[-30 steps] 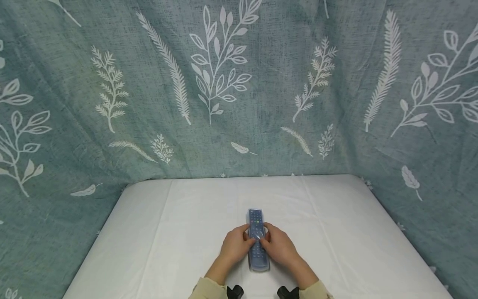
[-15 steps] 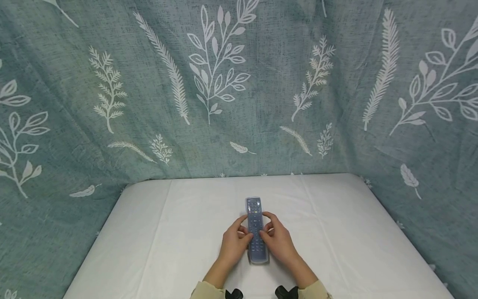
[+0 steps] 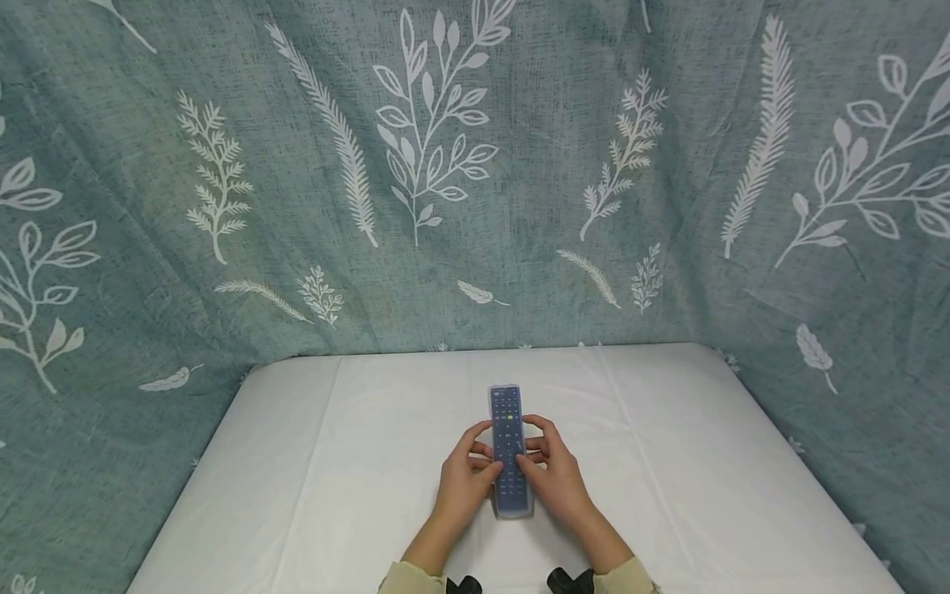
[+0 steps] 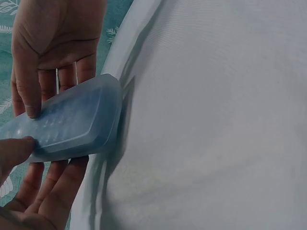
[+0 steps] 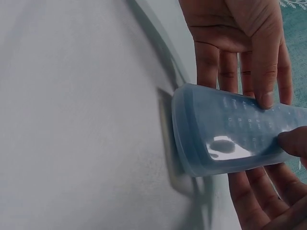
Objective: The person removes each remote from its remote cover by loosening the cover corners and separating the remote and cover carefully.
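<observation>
Your left hand (image 3: 466, 477) and right hand (image 3: 555, 477) meet over a remote control (image 3: 509, 450) in a translucent bluish sleeve, each clamped on it from its own side: fingers curl beneath the body while the thumbs press on the button face. The wrist views show the fingers (image 4: 57, 177) of one hand under the casing and a thumb laid on top, with the near end of the remote control (image 5: 225, 129) held just off the surface, its far end pointing away from you. It sits near the front middle of a bench (image 3: 668, 462) draped in a creased white cloth. Behind and to both sides hangs a grey-green curtain (image 3: 519, 165) printed with white leaves and fern sprigs, closing in the bench on three sides. Your beige sleeves (image 3: 411, 577) show at the bottom edge of the head view, with two dark wrist mounts (image 3: 567, 580) between them.
</observation>
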Motion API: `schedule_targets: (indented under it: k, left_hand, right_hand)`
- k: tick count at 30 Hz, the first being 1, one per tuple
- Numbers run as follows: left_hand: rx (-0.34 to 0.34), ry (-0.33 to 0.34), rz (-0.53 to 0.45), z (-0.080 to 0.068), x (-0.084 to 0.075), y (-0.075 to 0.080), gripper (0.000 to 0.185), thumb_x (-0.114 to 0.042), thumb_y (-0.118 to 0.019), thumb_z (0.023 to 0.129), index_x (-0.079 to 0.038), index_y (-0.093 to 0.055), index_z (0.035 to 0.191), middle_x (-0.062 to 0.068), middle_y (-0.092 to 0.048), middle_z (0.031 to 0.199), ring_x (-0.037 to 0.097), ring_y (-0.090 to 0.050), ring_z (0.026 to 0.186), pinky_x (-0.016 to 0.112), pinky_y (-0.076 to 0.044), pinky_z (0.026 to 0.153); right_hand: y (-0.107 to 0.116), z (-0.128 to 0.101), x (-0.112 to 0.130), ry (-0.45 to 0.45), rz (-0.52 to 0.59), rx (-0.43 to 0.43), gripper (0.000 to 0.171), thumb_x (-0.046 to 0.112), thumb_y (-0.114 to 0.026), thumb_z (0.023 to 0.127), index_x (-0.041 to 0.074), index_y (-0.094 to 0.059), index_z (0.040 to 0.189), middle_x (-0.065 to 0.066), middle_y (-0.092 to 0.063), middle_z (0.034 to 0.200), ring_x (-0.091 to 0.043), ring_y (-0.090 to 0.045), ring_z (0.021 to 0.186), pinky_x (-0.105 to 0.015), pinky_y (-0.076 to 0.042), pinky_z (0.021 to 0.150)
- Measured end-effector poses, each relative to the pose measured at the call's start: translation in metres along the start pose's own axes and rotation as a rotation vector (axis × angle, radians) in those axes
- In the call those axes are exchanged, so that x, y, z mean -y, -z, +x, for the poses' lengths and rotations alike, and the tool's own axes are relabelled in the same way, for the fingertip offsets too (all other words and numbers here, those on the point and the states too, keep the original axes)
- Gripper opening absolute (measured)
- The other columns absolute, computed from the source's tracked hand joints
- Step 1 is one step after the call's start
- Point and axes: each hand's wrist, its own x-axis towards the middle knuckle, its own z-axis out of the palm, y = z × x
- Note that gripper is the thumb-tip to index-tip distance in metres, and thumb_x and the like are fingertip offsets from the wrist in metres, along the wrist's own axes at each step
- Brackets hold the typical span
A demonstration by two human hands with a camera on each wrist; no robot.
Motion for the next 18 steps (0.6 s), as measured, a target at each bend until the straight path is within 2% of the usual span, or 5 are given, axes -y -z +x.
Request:
schedule_targets:
  k: [6, 12, 18]
  left_hand:
    - [-0.016, -0.017, 0.021, -0.0007, -0.0005, -0.0003, 0.064, 0.002, -0.072, 0.086, -0.025, -0.053, 0.141, 0.008, -0.062, 0.102, 0.012, -0.067, 0.085, 0.023, -0.057, 0.057]
    - [-0.020, -0.054, 0.025, -0.0016, -0.0007, 0.0001, 0.063, 0.003, -0.072, 0.085, -0.024, -0.054, 0.140, 0.010, -0.063, 0.103, 0.015, -0.068, 0.087, 0.020, -0.056, 0.062]
    - [-0.020, -0.077, 0.003, -0.0028, -0.0014, 0.0012, 0.062, 0.002, -0.071, 0.086, -0.022, -0.054, 0.140, 0.012, -0.064, 0.106, 0.019, -0.070, 0.091, 0.019, -0.057, 0.063]
  right_hand:
    - [-0.0003, 0.0004, -0.0006, 0.008, 0.019, -0.013, 0.060, 0.004, -0.069, 0.090, 0.018, -0.045, 0.143, -0.007, -0.074, 0.104, -0.011, -0.068, 0.086, -0.031, -0.055, 0.083]
    - [0.0003, 0.0014, 0.0002, 0.003, 0.009, -0.031, 0.048, 0.008, -0.070, 0.091, 0.010, -0.056, 0.136, -0.009, -0.071, 0.107, -0.012, -0.066, 0.085, -0.023, -0.054, 0.076]
    - [0.0017, 0.0025, 0.0009, 0.004, 0.025, -0.049, 0.041, 0.008, -0.072, 0.089, 0.011, -0.061, 0.129, -0.008, -0.070, 0.105, -0.011, -0.065, 0.082, -0.022, -0.053, 0.072]
